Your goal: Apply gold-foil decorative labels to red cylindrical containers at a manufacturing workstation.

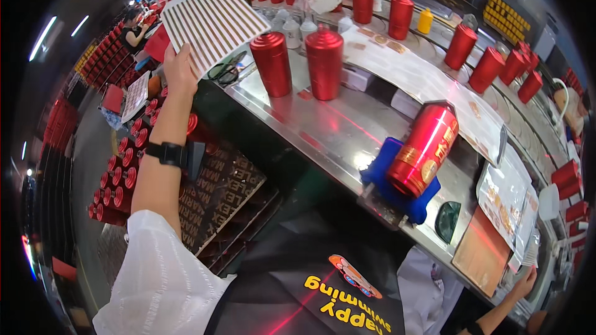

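Your left hand [179, 69] pinches the striped sheet [212, 22] by its lower edge, lifted beside the steel table [323, 130]. Your right hand [524, 284] rests on the label sheets [506, 201], its fingers mostly hidden, so I cannot tell their spread.

Bottle on a cradle at the bench's near edge

The lying bottle [424, 149] rests on a cradle [397, 187]; two upright bottles [298, 62] stand behind it to the left, where the left hand [179, 69] holds a striped sheet [214, 22] beyond the bench [323, 130].
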Motion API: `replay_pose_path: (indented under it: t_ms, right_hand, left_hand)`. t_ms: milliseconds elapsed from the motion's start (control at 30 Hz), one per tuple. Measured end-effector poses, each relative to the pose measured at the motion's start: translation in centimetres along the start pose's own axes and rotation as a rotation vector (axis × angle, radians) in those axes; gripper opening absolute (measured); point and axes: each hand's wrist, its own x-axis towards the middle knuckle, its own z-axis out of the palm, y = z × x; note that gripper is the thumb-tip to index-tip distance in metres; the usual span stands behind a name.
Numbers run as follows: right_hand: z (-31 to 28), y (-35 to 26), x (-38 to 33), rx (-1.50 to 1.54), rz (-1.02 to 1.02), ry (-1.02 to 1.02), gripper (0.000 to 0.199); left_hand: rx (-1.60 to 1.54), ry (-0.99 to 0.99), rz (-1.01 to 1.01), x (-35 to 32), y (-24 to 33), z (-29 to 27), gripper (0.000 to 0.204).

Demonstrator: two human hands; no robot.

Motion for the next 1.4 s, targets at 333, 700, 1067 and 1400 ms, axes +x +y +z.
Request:
replay_pose_path:
  t_ms: [333,700,1067,1400]
  right_hand:
    - [-0.5,-5.7,-4.0,0.086,-0.026,0.054,0.038]
    - [7.8,-33.7,-15.4,0.042,-0.258,-0.342,0.021]
    - [15.7,-36.6,-20.7,-0.444,-0.527,-0.706,0.057]
    - [16.1,-37.5,-21.1,-0.665,-0.564,-0.729,0.049]
  left_hand:
    - [1.09,-0.023,0.275,9.2,-9.6,-6.5,0.054]
    - [1.873,-0.184,-0.199,10.4,-18.3,-2.9,0.069]
    - [1.634,-0.054,0.471,15.8,-10.1,-6.6,0.071]
    - [0.296,-1.266,0.336,-21.5,1.3,16.1,0.064]
